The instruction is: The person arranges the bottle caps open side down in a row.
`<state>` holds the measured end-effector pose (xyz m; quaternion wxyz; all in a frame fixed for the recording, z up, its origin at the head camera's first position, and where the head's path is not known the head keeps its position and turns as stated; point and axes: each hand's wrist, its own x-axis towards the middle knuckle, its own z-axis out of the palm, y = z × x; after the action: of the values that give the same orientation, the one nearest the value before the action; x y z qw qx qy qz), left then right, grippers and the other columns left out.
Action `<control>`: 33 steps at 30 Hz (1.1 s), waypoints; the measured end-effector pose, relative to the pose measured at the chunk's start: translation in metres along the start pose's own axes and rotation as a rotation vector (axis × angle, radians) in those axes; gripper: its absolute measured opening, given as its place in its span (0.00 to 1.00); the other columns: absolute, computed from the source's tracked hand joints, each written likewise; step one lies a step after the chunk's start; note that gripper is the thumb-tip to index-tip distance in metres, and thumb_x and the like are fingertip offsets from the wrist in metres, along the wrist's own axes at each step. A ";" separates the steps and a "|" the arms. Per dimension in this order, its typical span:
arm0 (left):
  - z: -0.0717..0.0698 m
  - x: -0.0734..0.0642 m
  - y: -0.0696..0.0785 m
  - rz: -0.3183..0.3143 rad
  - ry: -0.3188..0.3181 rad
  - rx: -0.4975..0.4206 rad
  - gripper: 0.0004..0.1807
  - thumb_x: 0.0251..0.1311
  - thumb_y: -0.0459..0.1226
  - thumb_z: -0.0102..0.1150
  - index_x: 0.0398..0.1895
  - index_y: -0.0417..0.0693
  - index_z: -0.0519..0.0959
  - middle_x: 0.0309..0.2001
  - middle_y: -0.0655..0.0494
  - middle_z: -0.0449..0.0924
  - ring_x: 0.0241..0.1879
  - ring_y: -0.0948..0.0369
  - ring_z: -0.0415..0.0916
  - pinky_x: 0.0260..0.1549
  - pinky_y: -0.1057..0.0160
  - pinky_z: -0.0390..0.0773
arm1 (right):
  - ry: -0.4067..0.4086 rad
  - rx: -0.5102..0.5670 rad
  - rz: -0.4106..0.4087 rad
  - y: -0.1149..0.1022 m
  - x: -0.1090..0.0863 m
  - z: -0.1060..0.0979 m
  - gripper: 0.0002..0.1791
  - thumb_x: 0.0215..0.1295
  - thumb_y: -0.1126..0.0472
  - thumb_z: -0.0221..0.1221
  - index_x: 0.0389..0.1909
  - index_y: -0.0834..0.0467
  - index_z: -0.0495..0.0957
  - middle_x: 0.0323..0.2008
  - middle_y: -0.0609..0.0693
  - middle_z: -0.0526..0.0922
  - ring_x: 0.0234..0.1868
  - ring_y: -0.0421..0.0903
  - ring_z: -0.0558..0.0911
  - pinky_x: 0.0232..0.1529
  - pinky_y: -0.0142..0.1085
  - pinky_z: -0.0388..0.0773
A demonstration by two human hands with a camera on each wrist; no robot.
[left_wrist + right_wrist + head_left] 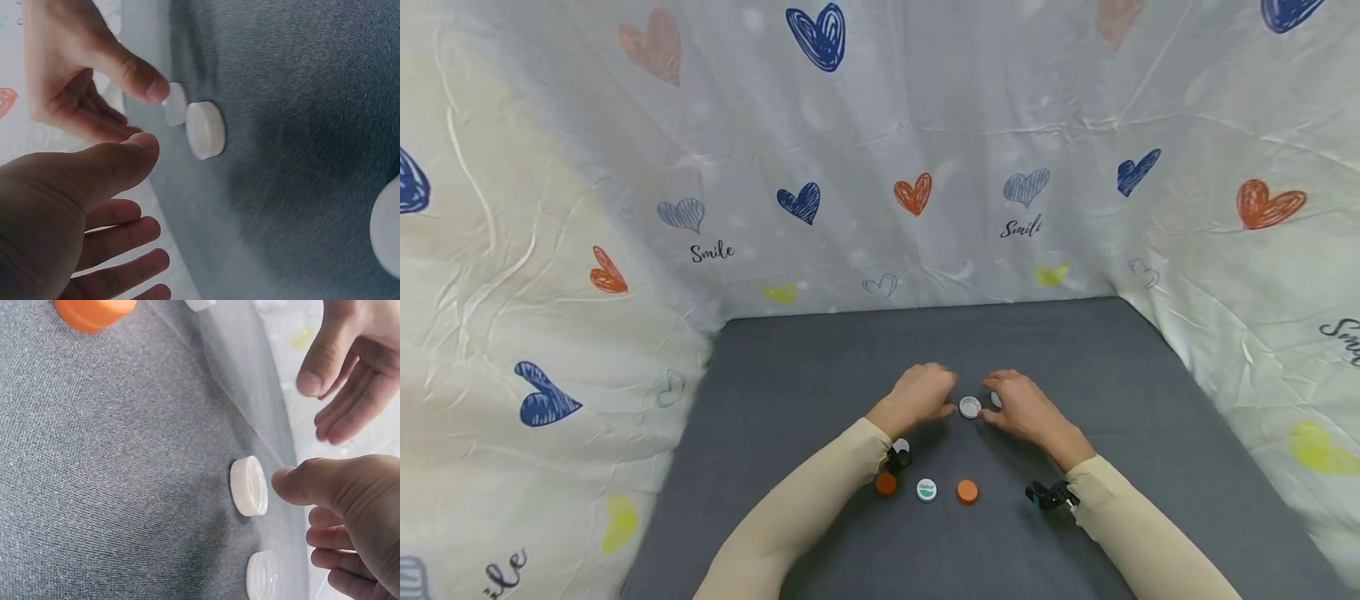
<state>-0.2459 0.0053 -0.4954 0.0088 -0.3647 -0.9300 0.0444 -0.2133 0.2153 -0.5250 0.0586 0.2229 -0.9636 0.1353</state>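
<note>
A white bottle cap (970,407) lies hollow side up on the table, between the two hands. My left hand (922,390) hovers just left of it, thumb apart from loosely bent fingers, holding nothing. On its other side, my right hand (1021,407) is held over the table with nothing in its grasp. A second white cap (261,575) lies close to the first, partly covered by the right hand in the head view. In the right wrist view, a gap separates the right thumb (306,481) from the nearer white cap (249,486).
Nearer the body, an orange cap (886,483), a white cap with green print (927,490) and another orange cap (967,492) form a row. One more white cap (901,447) shows beside the left wrist. Heart-printed cloth (850,167) hangs around the grey table (820,358).
</note>
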 end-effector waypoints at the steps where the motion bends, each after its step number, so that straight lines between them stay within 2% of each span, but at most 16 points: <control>1: 0.002 0.002 0.001 -0.003 -0.006 0.001 0.19 0.59 0.55 0.68 0.45 0.55 0.84 0.39 0.60 0.84 0.41 0.60 0.82 0.44 0.55 0.82 | 0.003 -0.001 -0.006 0.000 0.000 0.001 0.27 0.55 0.53 0.74 0.51 0.65 0.83 0.53 0.62 0.83 0.55 0.60 0.81 0.53 0.54 0.79; 6: 0.013 0.011 0.005 -0.026 -0.031 -0.011 0.17 0.56 0.56 0.70 0.40 0.56 0.84 0.39 0.59 0.85 0.45 0.57 0.82 0.52 0.47 0.79 | 0.014 0.008 -0.034 0.002 0.002 0.008 0.27 0.53 0.54 0.75 0.50 0.66 0.83 0.51 0.62 0.83 0.54 0.60 0.81 0.53 0.54 0.78; 12: 0.023 0.020 0.010 -0.057 -0.079 -0.028 0.16 0.56 0.55 0.71 0.38 0.57 0.83 0.39 0.58 0.85 0.44 0.56 0.81 0.47 0.49 0.78 | -0.006 0.002 -0.042 0.004 0.002 0.020 0.26 0.54 0.53 0.74 0.48 0.66 0.84 0.50 0.62 0.84 0.54 0.59 0.81 0.54 0.53 0.78; 20: 0.033 0.028 0.013 -0.063 -0.094 -0.038 0.13 0.57 0.53 0.70 0.33 0.57 0.82 0.38 0.57 0.84 0.40 0.56 0.80 0.42 0.51 0.80 | -0.001 -0.004 -0.026 0.002 0.003 0.027 0.23 0.54 0.52 0.74 0.44 0.65 0.86 0.49 0.61 0.84 0.54 0.59 0.81 0.54 0.53 0.78; 28: 0.036 0.030 0.018 -0.070 -0.105 -0.031 0.10 0.59 0.51 0.69 0.32 0.58 0.83 0.39 0.57 0.84 0.42 0.55 0.79 0.45 0.49 0.78 | 0.016 0.013 -0.028 0.002 0.001 0.030 0.19 0.55 0.54 0.74 0.41 0.64 0.87 0.49 0.61 0.84 0.54 0.59 0.81 0.55 0.54 0.78; 33: 0.037 0.030 0.020 -0.062 -0.094 -0.027 0.10 0.60 0.52 0.68 0.30 0.59 0.81 0.39 0.58 0.83 0.42 0.56 0.78 0.44 0.51 0.78 | 0.025 0.014 -0.017 0.002 0.000 0.030 0.19 0.56 0.54 0.73 0.41 0.65 0.87 0.50 0.61 0.84 0.56 0.59 0.80 0.56 0.54 0.77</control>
<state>-0.2562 0.0379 -0.5350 -0.0384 -0.3335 -0.9407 0.0488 -0.2153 0.2083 -0.5547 0.0701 0.2297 -0.9599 0.1444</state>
